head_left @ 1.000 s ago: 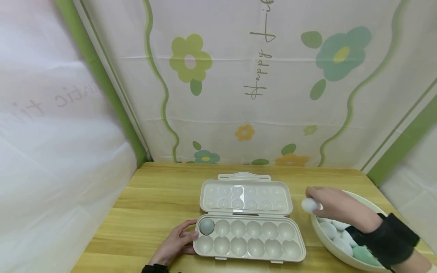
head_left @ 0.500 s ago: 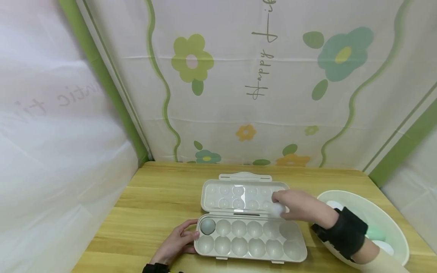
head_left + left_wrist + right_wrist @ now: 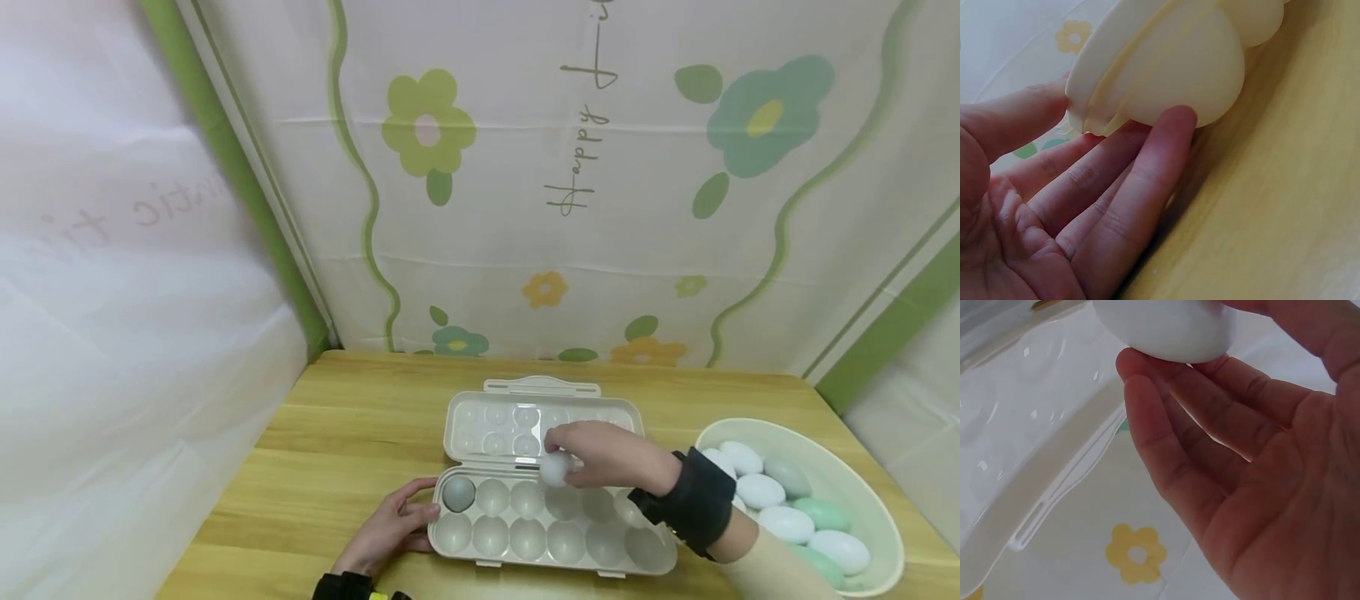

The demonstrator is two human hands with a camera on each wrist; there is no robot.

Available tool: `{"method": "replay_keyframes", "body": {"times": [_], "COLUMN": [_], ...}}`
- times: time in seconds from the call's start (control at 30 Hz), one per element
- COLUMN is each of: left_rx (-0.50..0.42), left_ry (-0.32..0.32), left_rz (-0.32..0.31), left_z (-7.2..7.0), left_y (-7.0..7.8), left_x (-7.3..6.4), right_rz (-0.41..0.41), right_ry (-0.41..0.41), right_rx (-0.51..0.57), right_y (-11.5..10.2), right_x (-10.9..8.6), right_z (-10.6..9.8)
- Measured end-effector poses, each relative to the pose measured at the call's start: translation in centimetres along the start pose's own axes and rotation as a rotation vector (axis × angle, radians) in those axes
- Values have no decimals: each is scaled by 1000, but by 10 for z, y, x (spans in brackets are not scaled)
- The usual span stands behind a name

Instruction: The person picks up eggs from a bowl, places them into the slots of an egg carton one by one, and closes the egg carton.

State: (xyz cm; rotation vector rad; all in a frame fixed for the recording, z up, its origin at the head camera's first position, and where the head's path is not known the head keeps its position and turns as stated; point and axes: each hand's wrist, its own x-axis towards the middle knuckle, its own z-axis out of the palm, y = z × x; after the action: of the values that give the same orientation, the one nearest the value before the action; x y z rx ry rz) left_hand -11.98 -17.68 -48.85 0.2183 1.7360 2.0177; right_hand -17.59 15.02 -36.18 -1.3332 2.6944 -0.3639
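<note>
A white egg [image 3: 556,469] is pinched between the thumb and fingers of my right hand [image 3: 600,454], above the back row of the cream plastic egg box [image 3: 551,567]. In the right wrist view the egg [image 3: 1166,328] shows smooth at the fingertips. My left hand [image 3: 390,525] holds the box's left end; the left wrist view has its thumb at the rim and fingers against the rounded underside [image 3: 1191,69]. One grey-green egg [image 3: 458,494] sits in the back-left cup. The clear lid [image 3: 468,425] lies folded back, partly hidden by my right hand.
To the right stands a cream oval bowl [image 3: 877,508] with several white, green and grey eggs [image 3: 787,525], near my right forearm. The wooden table [image 3: 337,433] ends at a flower-print curtain [image 3: 480,242] behind, with more curtain on both sides.
My right hand has moved left with the white egg, from the bowl's edge to above the egg box. More of the bowl's eggs now show. My left hand has stayed on the box.
</note>
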Motion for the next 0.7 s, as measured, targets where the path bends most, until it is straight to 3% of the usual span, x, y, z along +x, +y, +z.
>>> {"method": "replay_keyframes", "body": {"times": [0.47, 0.7], "left_rx": [2, 9], "left_ry": [-1, 3], "left_rz": [4, -1], "left_z": [0, -1], "left_y": [0, 0], "left_x": [1, 1], "right_rz": [-101, -96], "right_ry": [-21, -37], "right_rx": [-29, -93], "right_y": [-23, -32], "right_x": [34, 48], "right_z": [17, 29]}}
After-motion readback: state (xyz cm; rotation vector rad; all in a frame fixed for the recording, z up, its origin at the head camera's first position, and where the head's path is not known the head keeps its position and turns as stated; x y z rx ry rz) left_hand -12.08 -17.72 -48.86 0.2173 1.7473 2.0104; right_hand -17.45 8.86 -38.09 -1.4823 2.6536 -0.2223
